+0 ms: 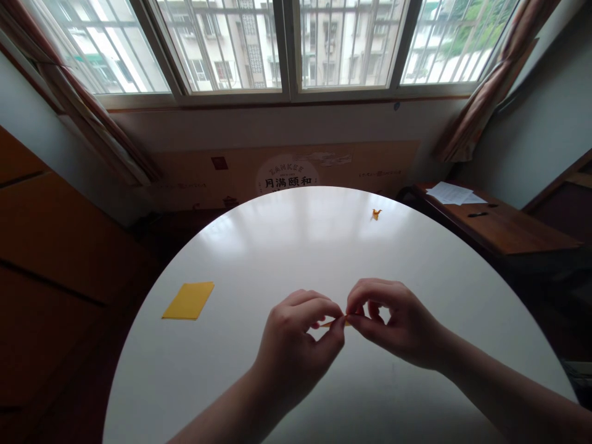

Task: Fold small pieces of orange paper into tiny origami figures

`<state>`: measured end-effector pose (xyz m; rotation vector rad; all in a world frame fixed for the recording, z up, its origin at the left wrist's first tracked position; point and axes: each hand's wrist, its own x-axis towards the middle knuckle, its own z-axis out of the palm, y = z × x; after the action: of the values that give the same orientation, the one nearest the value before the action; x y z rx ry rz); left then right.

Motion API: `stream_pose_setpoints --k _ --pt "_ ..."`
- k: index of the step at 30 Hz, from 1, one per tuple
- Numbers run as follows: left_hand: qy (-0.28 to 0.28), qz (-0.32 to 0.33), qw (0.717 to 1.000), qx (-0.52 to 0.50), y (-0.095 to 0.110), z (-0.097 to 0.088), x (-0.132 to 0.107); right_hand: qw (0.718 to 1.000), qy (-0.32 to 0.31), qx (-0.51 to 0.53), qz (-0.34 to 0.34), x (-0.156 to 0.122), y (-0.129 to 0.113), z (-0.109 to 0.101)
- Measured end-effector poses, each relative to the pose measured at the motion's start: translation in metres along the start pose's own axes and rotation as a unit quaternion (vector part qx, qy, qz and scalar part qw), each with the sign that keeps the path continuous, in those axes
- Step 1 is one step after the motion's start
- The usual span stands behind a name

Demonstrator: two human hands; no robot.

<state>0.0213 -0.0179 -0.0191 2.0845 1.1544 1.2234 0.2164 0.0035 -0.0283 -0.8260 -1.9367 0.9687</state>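
My left hand (298, 345) and my right hand (393, 320) meet above the round white table (296, 246), near its front. Both pinch one small folded piece of orange-yellow paper (333, 322) between thumb and fingertips; most of it is hidden by the fingers. A stack of yellow paper sheets (189, 300) lies flat on the table to the left of my left hand. A tiny folded orange paper figure (376, 214) stands far back on the table, right of centre.
A wooden side desk (504, 228) at the right holds white papers (451, 193) and a dark pen (477, 214). A cardboard panel with printed characters (287, 176) leans under the barred window. Wooden furniture (55, 246) stands on the left.
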Motion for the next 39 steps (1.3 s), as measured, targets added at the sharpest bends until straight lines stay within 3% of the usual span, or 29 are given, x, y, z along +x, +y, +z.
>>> stream_pose_setpoints --k 11,19,27,31,34,39 --pt "-0.012 0.027 1.000 -0.010 -0.005 0.003 -0.002 0.997 -0.021 0.043 0.058 -0.001 0.000 0.004" --pt "-0.047 0.030 0.998 -0.037 -0.003 0.002 -0.002 0.996 -0.033 0.058 0.061 -0.003 -0.003 0.010" --pt "-0.071 -0.038 0.996 -0.044 -0.003 -0.004 0.002 0.987 0.009 0.137 0.081 -0.003 -0.004 0.006" --pt "-0.072 -0.073 0.994 -0.045 -0.007 -0.007 0.007 0.975 0.076 0.184 0.097 -0.001 0.003 -0.009" --pt "-0.052 -0.117 0.990 -0.063 -0.011 -0.010 0.011 0.951 0.158 0.219 0.151 0.003 0.008 -0.021" --pt "-0.016 -0.150 0.981 -0.124 -0.016 -0.009 0.012 0.918 0.149 0.287 0.228 0.007 0.008 -0.018"
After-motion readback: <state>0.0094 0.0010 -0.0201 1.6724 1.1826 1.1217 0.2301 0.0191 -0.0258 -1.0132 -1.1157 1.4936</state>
